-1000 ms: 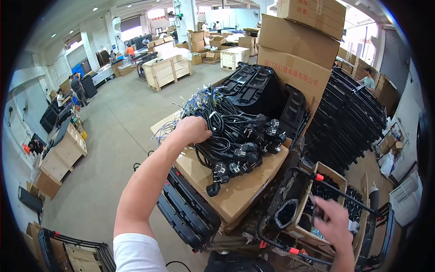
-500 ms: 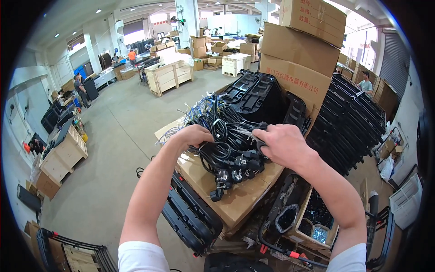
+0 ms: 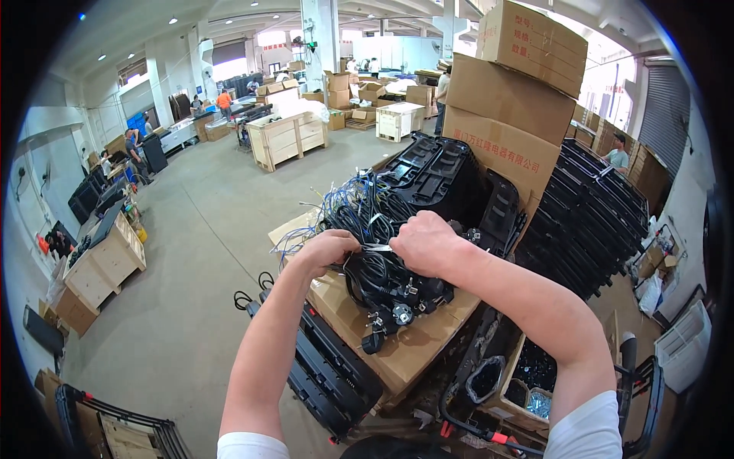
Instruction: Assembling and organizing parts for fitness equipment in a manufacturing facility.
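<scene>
A tangled bundle of black cables with round plugs (image 3: 382,287) lies on a flat cardboard box (image 3: 413,352) in front of me. Both hands are over the bundle. My left hand (image 3: 327,251) and my right hand (image 3: 424,242) pinch the two ends of a thin pale tie or strip (image 3: 376,247) stretched between them, just above the cables. Blue and white thin wires (image 3: 336,210) spill out behind the bundle. Black plastic moulded shells (image 3: 443,180) are stacked just beyond.
Tall stacked cardboard boxes (image 3: 508,115) stand at the right rear, with rows of black panels (image 3: 589,222) beside them. A black cart frame (image 3: 329,375) sits under the box. A small carton of parts (image 3: 527,379) is lower right. Wooden crates (image 3: 103,264) and people stand farther off.
My right hand came up from the carton at lower right to the cable bundle. Both hands now hold the pale strip between them over the cables.
</scene>
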Demonstrator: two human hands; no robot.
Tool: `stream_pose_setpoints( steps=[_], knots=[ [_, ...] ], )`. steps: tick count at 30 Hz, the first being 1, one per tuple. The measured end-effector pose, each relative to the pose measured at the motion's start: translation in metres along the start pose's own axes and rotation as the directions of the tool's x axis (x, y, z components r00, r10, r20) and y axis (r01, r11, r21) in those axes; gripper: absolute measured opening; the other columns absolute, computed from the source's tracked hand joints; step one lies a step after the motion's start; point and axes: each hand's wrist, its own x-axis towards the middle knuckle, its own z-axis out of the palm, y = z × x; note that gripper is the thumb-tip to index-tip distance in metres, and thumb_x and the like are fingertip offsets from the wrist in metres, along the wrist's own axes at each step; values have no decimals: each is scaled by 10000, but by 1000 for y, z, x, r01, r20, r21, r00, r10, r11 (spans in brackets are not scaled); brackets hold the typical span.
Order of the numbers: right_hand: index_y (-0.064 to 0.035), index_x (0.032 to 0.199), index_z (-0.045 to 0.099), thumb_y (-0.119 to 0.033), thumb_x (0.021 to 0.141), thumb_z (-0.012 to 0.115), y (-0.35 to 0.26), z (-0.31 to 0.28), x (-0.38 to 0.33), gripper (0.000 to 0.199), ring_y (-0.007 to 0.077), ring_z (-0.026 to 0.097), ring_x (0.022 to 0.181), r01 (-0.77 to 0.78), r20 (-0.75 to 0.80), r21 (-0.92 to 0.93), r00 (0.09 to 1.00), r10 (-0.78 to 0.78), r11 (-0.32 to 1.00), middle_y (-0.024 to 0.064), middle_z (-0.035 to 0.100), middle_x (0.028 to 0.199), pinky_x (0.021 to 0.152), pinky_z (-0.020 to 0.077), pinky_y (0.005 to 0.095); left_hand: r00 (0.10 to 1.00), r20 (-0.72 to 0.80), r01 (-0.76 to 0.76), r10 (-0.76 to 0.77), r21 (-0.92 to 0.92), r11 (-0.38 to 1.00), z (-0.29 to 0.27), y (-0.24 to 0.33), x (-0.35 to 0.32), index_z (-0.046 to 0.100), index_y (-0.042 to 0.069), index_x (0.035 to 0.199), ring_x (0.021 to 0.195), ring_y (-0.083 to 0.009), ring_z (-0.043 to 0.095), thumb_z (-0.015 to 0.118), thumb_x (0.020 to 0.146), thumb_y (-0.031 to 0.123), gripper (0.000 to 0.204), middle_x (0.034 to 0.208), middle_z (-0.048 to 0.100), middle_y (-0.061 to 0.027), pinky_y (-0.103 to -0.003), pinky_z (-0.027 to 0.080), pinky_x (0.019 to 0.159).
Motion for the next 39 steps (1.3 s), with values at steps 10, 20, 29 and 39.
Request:
stream_pose_setpoints(
  steps=[10,20,29,39],
  knots=[
    [-93,867,820,-142,883,672,-9,15,6,157,301,792,862,-65,-25,137,997,69,988,128,800,894,750,618,430,992,27,-116,124,-200,973,-5,-11,3,721,76,964,742,-97,556,713,973,178,103,822,629,13,-271,450,688],
    [-87,923,780,-178,873,658,32,34,-14,160,326,786,809,-288,-226,169,919,321,943,147,786,854,719,618,460,874,-336,-483,352,-519,705,-23,44,20,702,79,1023,804,-228,688,619,1059,284,223,892,728,-89,-382,556,774],
    [-85,896,790,-157,871,660,30,22,-12,151,313,787,793,-340,-196,173,908,370,924,144,788,851,704,619,446,849,-192,-39,492,907,419,50,28,63,757,67,1114,1034,-401,752,620,909,186,273,1066,775,-221,-519,590,893],
    [-114,893,823,-168,896,668,24,21,2,165,279,793,871,-311,-154,105,933,324,945,116,806,913,744,613,408,922,-168,-145,350,688,711,17,15,77,817,128,1109,1034,-347,752,677,873,304,325,1069,790,-174,-442,581,924]
  ],
)
